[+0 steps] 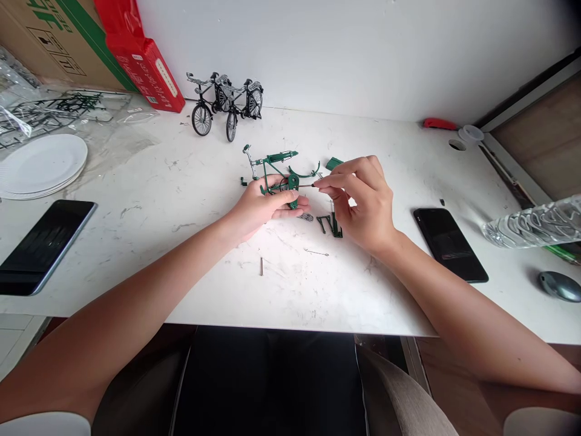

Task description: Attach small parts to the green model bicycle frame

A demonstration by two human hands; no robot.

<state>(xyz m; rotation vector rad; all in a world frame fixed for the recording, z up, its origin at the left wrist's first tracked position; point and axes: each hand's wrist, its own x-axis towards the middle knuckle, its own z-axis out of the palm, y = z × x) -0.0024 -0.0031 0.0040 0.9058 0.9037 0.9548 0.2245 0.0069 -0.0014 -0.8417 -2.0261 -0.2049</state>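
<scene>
Our left hand (pixel 267 204) grips the green model bicycle (pixel 278 157) over the desk (pixel 218 300), thumb on top; at its three o'clock, our right hand (pixel 365 197) pinches a thin rod (pixel 306 185) pointing at it. Two black bicycles (pixel 224 100) stand at eleven o'clock; loose green parts (pixel 336 225) lie at four.

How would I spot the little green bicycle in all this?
On the white table, find the two black model bicycles standing near the wall. In front of them, the left hand holds the green bicycle. Its green frame sets it apart from that black pair.
</scene>
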